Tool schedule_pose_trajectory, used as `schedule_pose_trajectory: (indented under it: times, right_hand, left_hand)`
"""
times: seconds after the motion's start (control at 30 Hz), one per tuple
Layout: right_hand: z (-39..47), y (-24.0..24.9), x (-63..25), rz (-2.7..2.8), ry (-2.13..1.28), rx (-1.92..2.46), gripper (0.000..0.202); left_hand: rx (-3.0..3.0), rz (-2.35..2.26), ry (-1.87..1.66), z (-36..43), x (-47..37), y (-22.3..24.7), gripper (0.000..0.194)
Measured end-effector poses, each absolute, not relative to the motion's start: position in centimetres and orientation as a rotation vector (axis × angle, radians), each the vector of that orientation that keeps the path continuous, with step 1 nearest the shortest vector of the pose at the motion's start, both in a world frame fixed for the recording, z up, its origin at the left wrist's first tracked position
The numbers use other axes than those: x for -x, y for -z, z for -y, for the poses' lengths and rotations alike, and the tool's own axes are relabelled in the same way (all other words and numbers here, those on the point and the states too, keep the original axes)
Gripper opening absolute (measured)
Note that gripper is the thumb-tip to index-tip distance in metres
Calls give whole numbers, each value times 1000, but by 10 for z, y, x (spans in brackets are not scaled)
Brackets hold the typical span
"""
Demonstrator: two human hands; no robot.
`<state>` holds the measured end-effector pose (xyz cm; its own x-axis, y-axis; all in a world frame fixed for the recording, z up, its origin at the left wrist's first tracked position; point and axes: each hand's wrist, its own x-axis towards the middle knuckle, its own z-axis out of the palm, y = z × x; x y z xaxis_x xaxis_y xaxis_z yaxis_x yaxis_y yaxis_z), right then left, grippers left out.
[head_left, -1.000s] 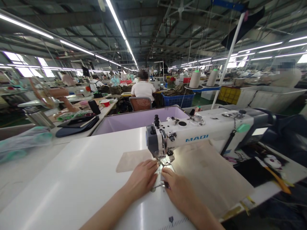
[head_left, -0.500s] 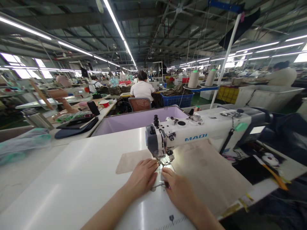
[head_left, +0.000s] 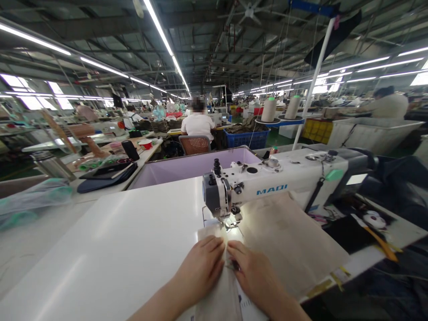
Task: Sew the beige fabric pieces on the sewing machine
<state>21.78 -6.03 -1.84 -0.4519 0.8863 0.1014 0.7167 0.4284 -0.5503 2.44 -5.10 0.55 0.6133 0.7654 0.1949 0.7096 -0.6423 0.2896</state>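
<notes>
A beige fabric piece runs lengthwise under my hands, its far end just in front of the presser foot of a white sewing machine. With fingers bunched together, my left hand presses and grips this piece near the needle. Close beside it, my right hand has its fingertips at the fabric's right edge. Small dark thread snips show partly beneath its curled fingers; most of them is hidden. A larger beige fabric panel lies under the machine arm, right of the needle.
Beyond the white tabletop is a lilac-walled bin. At left, a side table carries a dark blue flat item and a metal flask. Thread cones stand behind the machine. A co-worker sits ahead, back turned.
The small fabric piece has moved from left of the needle to lengthwise beneath my hands. Both hands have shifted slightly toward me, and the snips' metal blade no longer shows clearly.
</notes>
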Motion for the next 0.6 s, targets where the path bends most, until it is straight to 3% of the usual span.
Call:
schedule_pose_trajectory:
  times: [0.2,0.6]
  right_hand:
    - [62,23,-218,2332,-559,1350,49]
    - [37,9,-210,2379,-567,1364,42]
  left_hand:
    - [-2694,-1193,-429,51,-24,-1,41]
    - [-2777,-1252,-452,20,-13,4,30]
